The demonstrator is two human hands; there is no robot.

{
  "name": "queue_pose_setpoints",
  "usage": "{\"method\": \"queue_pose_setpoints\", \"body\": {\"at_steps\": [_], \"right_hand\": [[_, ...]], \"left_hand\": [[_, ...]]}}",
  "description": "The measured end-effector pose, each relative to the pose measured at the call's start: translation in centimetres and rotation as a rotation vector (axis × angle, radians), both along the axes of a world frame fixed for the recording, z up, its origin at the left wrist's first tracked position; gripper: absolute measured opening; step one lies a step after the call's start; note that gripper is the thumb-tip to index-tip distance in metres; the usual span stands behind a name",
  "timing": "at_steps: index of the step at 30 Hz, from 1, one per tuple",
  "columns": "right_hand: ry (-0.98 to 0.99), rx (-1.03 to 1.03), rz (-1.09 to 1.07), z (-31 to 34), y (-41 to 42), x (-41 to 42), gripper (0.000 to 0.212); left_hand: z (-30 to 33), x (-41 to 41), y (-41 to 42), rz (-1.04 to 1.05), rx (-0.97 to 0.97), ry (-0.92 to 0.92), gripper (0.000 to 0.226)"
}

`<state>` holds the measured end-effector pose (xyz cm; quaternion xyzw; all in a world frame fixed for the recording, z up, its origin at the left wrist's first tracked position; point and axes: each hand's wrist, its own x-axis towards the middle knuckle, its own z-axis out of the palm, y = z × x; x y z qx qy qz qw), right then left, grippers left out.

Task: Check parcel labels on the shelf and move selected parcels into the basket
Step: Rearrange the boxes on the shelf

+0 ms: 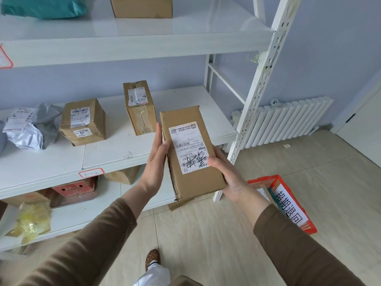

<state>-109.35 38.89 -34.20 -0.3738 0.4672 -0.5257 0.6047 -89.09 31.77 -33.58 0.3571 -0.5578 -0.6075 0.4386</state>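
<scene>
Head view: long parcel (192, 153) label-up between flat left hand (156, 162) and gripping right hand (228, 176); basket (288, 201) low right, nearer right hand.

Soft, even daylight fills the room — bright, with no harsh shadows. The glossy white metal shelf board at the top (185, 23) carries a pale sheen, and the boxes on it throw faint reflections. Only shallow shadow lies under the white middle shelf board (115, 153), where the lower tier is dimmer. The wide lens bends straight lines — the perforated white upright post (266, 79) leans and curves. Edges are softer; the brown sleeves (82, 250) near the bottom look slightly blurred.
</scene>
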Motion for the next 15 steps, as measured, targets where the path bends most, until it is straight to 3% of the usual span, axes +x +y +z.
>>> {"method": "queue_pose_setpoints", "body": {"at_steps": [7,11,15], "right_hand": [[-0.081,-0.011,-0.158,-1.1,-1.2,-0.6,0.053],[-0.093,0.032,-0.288,-1.6,-2.5,-1.5,0.051],[-0.035,0.11,-0.318,-0.4,-5.5,-3.0,0.048]], "left_hand": [[-3.2,-0.5,0.4,-0.224,0.363,-0.013,0.104],[-3.1,-2.2,0.9,-0.282,0.328,-0.052,0.074],[-2.6,-4.4,-1.4,-0.196,0.427,-0.001,0.088]]}}
